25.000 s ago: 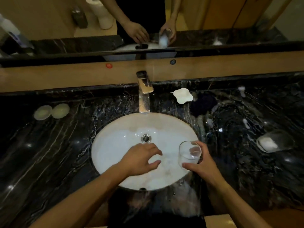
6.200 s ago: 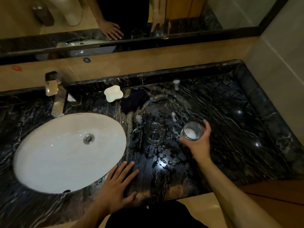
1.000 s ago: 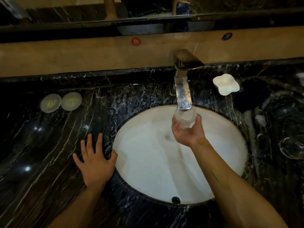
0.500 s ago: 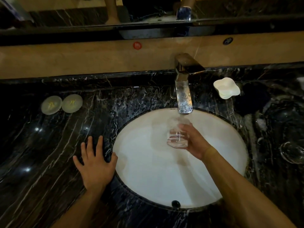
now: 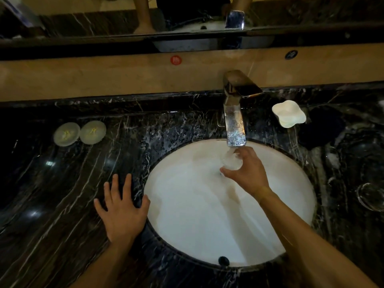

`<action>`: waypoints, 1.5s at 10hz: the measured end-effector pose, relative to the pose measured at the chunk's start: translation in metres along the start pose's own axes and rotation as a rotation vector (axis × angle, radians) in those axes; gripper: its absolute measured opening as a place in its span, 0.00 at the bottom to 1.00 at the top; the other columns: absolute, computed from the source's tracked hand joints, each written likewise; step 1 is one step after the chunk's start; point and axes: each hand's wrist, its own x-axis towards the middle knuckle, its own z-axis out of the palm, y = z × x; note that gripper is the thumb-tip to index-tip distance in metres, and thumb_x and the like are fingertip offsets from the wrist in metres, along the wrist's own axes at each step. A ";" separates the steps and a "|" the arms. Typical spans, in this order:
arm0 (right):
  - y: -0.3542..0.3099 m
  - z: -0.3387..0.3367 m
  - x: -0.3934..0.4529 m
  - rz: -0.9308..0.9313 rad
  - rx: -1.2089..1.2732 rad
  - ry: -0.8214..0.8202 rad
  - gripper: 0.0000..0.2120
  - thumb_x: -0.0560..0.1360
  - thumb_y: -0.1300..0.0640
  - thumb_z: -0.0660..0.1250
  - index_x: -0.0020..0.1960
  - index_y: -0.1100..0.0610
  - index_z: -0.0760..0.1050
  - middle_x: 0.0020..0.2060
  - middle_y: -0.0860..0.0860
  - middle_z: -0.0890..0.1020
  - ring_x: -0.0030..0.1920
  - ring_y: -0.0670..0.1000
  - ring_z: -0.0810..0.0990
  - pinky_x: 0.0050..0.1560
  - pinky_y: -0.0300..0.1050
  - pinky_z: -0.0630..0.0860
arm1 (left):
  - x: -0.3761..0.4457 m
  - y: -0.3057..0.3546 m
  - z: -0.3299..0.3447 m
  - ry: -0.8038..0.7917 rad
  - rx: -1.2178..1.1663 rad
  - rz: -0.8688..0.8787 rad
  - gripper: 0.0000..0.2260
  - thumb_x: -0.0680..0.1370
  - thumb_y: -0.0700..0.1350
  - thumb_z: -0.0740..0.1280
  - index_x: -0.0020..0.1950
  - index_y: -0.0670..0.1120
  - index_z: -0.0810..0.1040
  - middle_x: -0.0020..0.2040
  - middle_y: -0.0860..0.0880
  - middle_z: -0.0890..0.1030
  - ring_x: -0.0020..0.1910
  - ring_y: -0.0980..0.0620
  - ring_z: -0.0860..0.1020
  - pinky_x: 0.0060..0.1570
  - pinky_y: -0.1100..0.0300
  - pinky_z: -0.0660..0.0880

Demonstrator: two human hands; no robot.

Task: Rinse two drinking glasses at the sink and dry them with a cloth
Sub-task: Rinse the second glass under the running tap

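Note:
My right hand [image 5: 248, 173] grips a clear drinking glass [image 5: 231, 161] over the white oval sink [image 5: 187, 225], right under the spout of the chrome tap [image 5: 235, 121]. Water runs from the spout onto the glass. My left hand [image 5: 121, 210] lies flat with spread fingers on the dark marble counter [image 5: 62, 204], at the sink's left rim. A second clear glass [image 5: 372, 196] stands on the counter at the far right edge of the view. A dark cloth [image 5: 320, 127] lies behind it, to the right of the tap.
A white flower-shaped soap dish [image 5: 289, 113] sits just right of the tap. Two round pale lids [image 5: 80, 133] lie on the counter at the back left. A beige ledge and a mirror run along the back wall.
My right hand has turned the glass and raised it back up under the running stream. My left hand has stayed flat on the counter.

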 end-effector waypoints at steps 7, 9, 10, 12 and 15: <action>-0.003 -0.014 0.004 0.018 -0.036 -0.038 0.42 0.63 0.49 0.82 0.72 0.52 0.67 0.66 0.50 0.74 0.60 0.53 0.76 0.54 0.45 0.73 | 0.000 0.000 0.001 -0.003 -0.001 -0.005 0.35 0.73 0.64 0.56 0.80 0.56 0.56 0.81 0.47 0.55 0.80 0.45 0.49 0.74 0.34 0.47; 0.005 -0.022 0.007 0.114 0.213 -0.282 0.42 0.61 0.52 0.84 0.70 0.48 0.68 0.60 0.45 0.76 0.60 0.51 0.76 0.56 0.44 0.74 | 0.000 0.000 0.001 0.005 0.001 -0.001 0.35 0.73 0.64 0.56 0.80 0.56 0.57 0.81 0.47 0.55 0.80 0.45 0.50 0.74 0.34 0.47; 0.000 -0.007 0.000 0.068 0.264 -0.100 0.41 0.61 0.53 0.84 0.68 0.48 0.68 0.61 0.47 0.77 0.58 0.49 0.76 0.54 0.42 0.73 | 0.000 0.001 0.000 0.009 -0.002 0.000 0.35 0.74 0.63 0.57 0.80 0.55 0.58 0.81 0.47 0.55 0.80 0.45 0.50 0.74 0.34 0.47; -0.010 -0.004 -0.002 -0.002 -0.001 0.049 0.38 0.65 0.54 0.81 0.69 0.52 0.67 0.65 0.49 0.72 0.59 0.53 0.76 0.49 0.44 0.71 | 0.000 0.000 0.000 0.010 -0.003 0.001 0.35 0.74 0.64 0.57 0.80 0.55 0.58 0.81 0.46 0.56 0.80 0.44 0.51 0.74 0.34 0.47; -0.010 -0.008 0.004 0.146 0.542 -0.100 0.40 0.61 0.59 0.84 0.68 0.49 0.69 0.59 0.46 0.79 0.59 0.50 0.78 0.57 0.47 0.78 | 0.000 0.000 0.001 0.017 -0.011 0.006 0.35 0.73 0.64 0.56 0.80 0.56 0.57 0.81 0.47 0.56 0.80 0.45 0.50 0.74 0.34 0.48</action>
